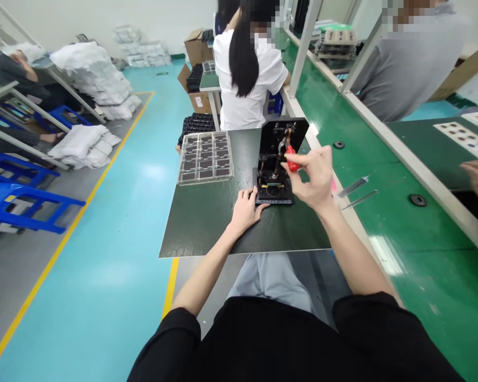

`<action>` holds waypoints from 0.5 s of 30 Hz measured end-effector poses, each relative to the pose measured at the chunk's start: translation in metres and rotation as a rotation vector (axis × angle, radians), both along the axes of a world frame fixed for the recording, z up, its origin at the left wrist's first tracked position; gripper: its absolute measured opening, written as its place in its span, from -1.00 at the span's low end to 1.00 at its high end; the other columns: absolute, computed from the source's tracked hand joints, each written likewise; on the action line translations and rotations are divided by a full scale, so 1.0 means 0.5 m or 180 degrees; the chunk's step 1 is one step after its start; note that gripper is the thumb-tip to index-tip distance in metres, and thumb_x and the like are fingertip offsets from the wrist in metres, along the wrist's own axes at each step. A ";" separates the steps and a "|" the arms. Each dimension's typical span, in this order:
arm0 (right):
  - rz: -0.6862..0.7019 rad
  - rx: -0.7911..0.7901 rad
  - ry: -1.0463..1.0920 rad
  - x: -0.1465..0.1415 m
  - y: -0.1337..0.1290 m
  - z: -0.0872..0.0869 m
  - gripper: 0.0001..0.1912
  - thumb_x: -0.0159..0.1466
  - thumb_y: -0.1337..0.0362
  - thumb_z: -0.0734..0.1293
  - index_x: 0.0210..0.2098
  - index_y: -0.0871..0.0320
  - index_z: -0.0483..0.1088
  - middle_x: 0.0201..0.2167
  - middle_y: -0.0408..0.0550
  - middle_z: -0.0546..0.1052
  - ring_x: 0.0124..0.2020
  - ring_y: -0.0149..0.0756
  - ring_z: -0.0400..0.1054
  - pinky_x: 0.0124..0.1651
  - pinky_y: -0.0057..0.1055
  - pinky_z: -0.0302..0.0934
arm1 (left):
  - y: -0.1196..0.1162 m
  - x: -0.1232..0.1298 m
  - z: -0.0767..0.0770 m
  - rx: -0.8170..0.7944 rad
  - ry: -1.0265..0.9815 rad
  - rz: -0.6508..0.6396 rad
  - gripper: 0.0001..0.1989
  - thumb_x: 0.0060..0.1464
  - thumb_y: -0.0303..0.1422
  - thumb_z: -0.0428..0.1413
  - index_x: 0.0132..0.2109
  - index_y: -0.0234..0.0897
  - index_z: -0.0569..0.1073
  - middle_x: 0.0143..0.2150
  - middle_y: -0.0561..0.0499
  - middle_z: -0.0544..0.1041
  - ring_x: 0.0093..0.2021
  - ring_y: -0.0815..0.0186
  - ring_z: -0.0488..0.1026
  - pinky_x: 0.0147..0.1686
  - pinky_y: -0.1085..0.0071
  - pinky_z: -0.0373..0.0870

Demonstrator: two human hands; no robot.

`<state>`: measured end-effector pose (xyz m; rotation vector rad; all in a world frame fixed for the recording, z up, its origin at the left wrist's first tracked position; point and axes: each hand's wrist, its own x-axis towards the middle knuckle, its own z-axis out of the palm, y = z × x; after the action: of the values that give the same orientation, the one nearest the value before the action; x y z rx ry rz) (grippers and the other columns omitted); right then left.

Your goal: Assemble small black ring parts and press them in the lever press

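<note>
A black bench fixture with a toggle clamp (276, 159) stands upright on the dark table mat. My right hand (313, 172) is closed round the clamp's red handle (291, 159), thumb and fingers pinching it. Low at the fixture's left front corner lies my left hand (246, 208), fingers spread and touching the base (274, 201). Under the clamp a small part sits in the nest, too small to name. Left of the fixture is a clear plastic tray (205, 179) with dark rectangular pieces in its pockets.
To the right runs a green conveyor belt (406, 249) with black rings (418, 200) and thin metal rods (353, 187) at its edge. A person in a white shirt (242, 79) sits ahead; another in grey (418, 63) is across the belt. Blue stools (19, 199) stand left.
</note>
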<state>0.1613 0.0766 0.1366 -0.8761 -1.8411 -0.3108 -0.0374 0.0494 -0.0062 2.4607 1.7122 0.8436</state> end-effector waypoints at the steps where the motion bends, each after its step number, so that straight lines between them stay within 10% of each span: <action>1: -0.0074 -0.0014 0.0005 0.001 0.001 -0.022 -0.77 0.46 0.11 0.25 -0.08 0.06 0.48 -0.46 -0.11 0.38 -0.38 -0.23 0.23 -0.29 -0.20 0.26 | 0.000 0.000 0.001 -0.0010 0.0005 0.0002 -0.40 0.35 -0.05 0.07 0.32 -0.40 0.32 0.11 -0.31 0.49 0.17 -0.03 0.38 0.20 0.03 0.43; 5: -0.0145 -0.0393 0.0032 0.009 0.001 -0.036 -0.75 0.43 0.04 0.29 -0.08 0.01 0.52 -0.48 -0.13 0.33 -0.35 -0.19 0.28 -0.16 -0.10 0.27 | 0.000 0.002 0.004 -0.0061 0.0035 0.0008 -0.39 0.35 -0.05 0.06 0.31 -0.42 0.33 0.09 -0.31 0.51 0.17 -0.03 0.38 0.20 0.06 0.43; 10: 0.0023 -0.0523 0.0472 0.006 0.032 0.097 -0.72 0.39 0.03 0.37 -0.14 0.11 0.55 -0.39 -0.08 0.46 -0.26 -0.23 0.32 -0.04 -0.14 0.29 | 0.000 0.001 0.003 -0.0075 -0.0047 -0.0037 -0.39 0.34 -0.04 0.07 0.32 -0.39 0.32 0.09 -0.30 0.51 0.17 -0.05 0.37 0.19 0.03 0.44; 15: 0.0328 -0.1746 0.0703 0.001 0.206 0.170 -0.46 0.38 -0.04 0.34 -0.59 0.18 0.30 -0.60 -0.30 0.26 -0.55 -0.60 0.10 -0.36 -0.46 0.12 | 0.001 -0.001 0.001 -0.0079 -0.0101 -0.0028 -0.39 0.33 -0.03 0.07 0.32 -0.37 0.33 0.12 -0.30 0.50 0.17 -0.04 0.38 0.20 0.03 0.42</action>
<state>0.1616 0.1798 0.2215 -1.1265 -1.7772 0.3633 -0.0382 0.0498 -0.0056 2.4241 1.6898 0.8506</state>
